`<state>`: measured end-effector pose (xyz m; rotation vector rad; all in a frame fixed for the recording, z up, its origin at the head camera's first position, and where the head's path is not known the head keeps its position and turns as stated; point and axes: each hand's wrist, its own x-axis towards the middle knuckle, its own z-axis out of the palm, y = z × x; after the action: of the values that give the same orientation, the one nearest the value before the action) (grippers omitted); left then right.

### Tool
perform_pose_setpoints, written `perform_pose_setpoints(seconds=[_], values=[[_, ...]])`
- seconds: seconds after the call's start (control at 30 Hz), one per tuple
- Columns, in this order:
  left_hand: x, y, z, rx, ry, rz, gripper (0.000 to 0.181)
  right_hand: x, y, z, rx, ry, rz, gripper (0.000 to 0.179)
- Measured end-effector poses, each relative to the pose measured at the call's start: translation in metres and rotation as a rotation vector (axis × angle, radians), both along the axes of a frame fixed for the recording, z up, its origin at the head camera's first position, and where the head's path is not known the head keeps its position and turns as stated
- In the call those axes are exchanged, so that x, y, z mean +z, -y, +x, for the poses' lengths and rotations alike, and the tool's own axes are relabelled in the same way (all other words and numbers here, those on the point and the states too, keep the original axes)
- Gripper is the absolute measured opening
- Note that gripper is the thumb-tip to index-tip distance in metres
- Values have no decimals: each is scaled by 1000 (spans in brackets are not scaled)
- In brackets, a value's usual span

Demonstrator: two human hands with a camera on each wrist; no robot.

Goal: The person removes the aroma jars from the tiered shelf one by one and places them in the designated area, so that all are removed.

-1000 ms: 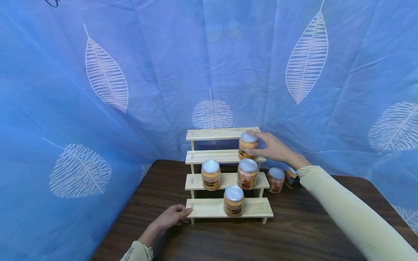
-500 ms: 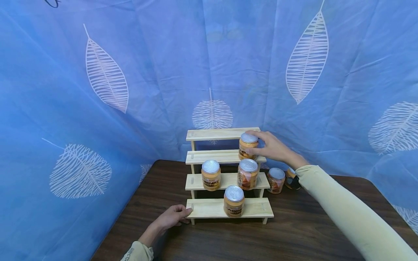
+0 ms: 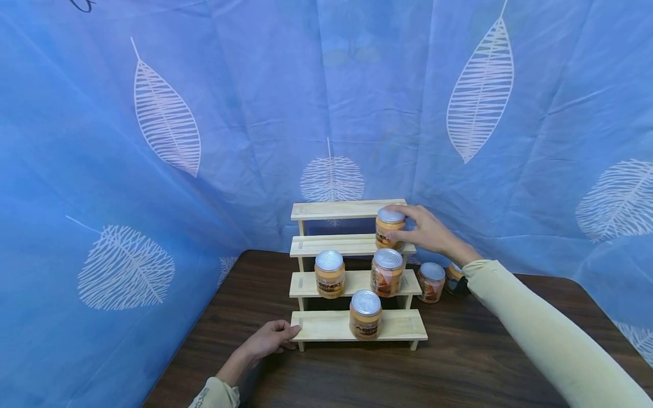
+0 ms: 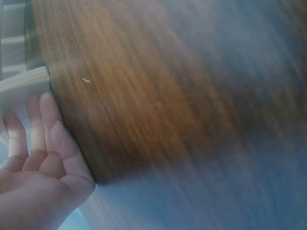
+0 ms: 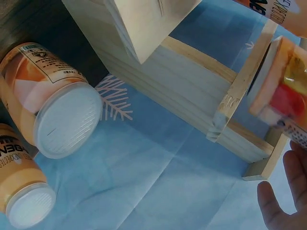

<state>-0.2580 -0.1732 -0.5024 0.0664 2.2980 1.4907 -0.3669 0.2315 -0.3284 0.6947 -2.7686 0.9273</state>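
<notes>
A light wooden stand with stepped boards stands on the dark table. My left hand pinches the left end of its lowest board; the left wrist view shows fingers at that board's end. At the right end of the second board from the top, my right hand holds an orange-labelled jar with a silver lid, thumb and fingers around its upper part. In the right wrist view this jar is cut off by the frame edge. Two similar jars, a left one and a right one, stand one board lower.
Another jar stands on the lowest board. Right of the stand, on the table, are a jar and one more jar partly behind the right forearm. A blue leaf-patterned cloth hangs behind.
The held jar and my right hand have shifted slightly to the right along the board. My left hand and the other jars stay as they were.
</notes>
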Motion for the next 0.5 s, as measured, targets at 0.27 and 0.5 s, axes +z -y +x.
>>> perform_pose_setpoints(seconds=[0.27, 0.5], values=[[1, 1, 0, -10, 11, 6, 37, 2, -4, 2, -22, -20, -35, 69], [1, 1, 0, -10, 15, 0, 37, 11, -7, 10, -29, -21, -72, 69]])
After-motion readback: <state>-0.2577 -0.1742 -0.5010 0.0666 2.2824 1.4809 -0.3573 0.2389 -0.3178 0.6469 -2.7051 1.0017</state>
